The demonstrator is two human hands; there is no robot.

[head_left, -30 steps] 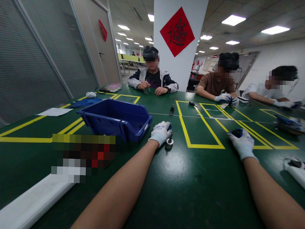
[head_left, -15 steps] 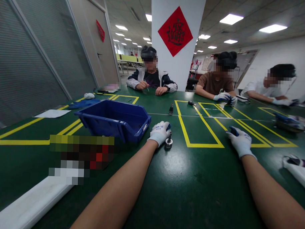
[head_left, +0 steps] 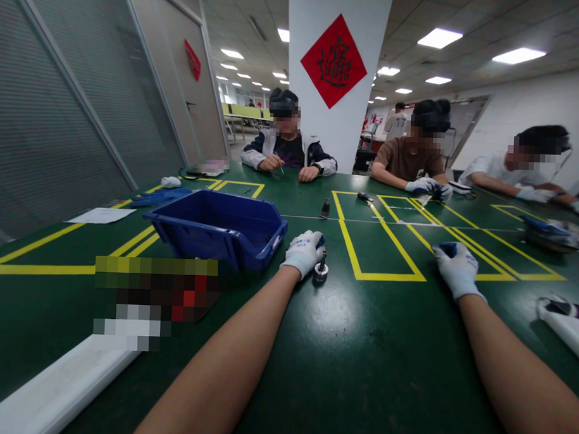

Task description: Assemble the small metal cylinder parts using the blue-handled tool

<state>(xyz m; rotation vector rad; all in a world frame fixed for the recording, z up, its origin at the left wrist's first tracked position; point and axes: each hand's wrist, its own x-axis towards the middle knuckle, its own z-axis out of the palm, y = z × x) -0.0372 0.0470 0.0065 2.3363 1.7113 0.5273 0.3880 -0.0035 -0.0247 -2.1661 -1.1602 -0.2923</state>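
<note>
Both my hands wear white gloves with blue palms and rest on a green table (head_left: 342,345). My left hand (head_left: 303,251) lies curled, fingers closed, just left of a small upright metal part (head_left: 320,269) that stands on a round base; whether it touches the part I cannot tell. My right hand (head_left: 457,267) rests on the table at the right, over a yellow floor-tape line, fingers curled down with blue fingertips showing. What it holds, if anything, is hidden.
A blue plastic bin (head_left: 217,226) stands left of my left hand. A second small metal part (head_left: 326,207) stands farther back. Three people sit across the table working with gloved hands. A white strip (head_left: 55,386) lies at the near left edge.
My right hand's fingers spread slightly half a second ago and are curled down again now. My left hand and the metal part have stayed put.
</note>
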